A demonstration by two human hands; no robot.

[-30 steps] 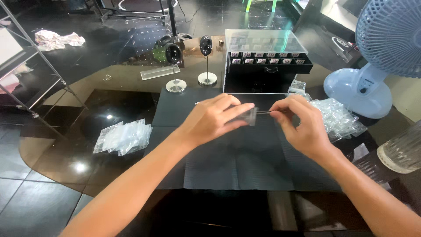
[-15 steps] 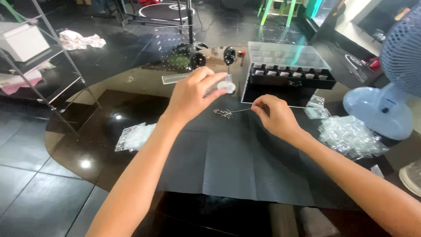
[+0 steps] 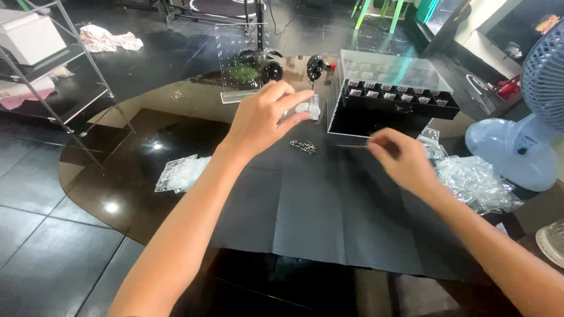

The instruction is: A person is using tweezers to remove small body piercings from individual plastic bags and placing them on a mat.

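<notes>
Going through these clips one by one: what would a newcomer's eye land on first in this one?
Two bare hands over a black mat: the left hand holds up a small clear plastic bag, the right hand pinches thin tweezers near a little heap of small metal parts. Behind stands a clear-lidded black compartment box, with a light blue fan at the right edge.
</notes>
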